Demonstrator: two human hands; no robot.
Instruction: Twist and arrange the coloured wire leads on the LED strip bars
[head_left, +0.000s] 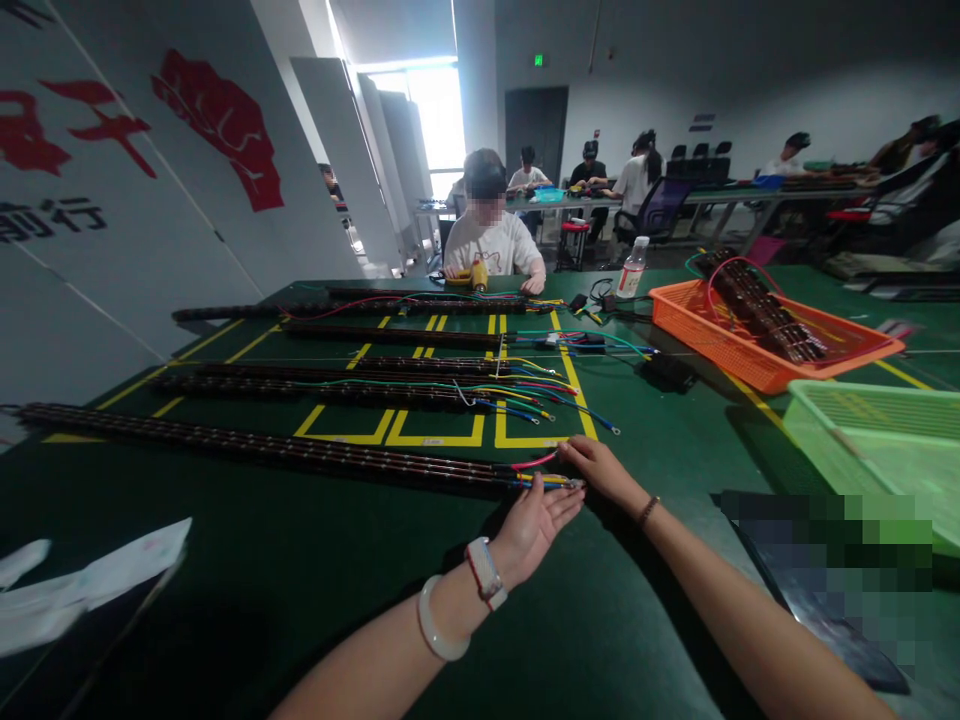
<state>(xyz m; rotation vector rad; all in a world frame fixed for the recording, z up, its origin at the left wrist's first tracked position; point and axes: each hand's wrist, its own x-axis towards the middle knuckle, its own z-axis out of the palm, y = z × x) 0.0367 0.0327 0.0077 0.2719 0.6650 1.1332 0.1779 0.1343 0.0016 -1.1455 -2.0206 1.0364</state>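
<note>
Well off basket rims, left hand and right hand touch wires.

The table is coloured deep green and marked with yellow lines. The nearest bundle is toned dark brown and speckled with pale dots; red, yellow and blue are shown by its wires. One basket is coloured orange, the other basket light green.
</note>
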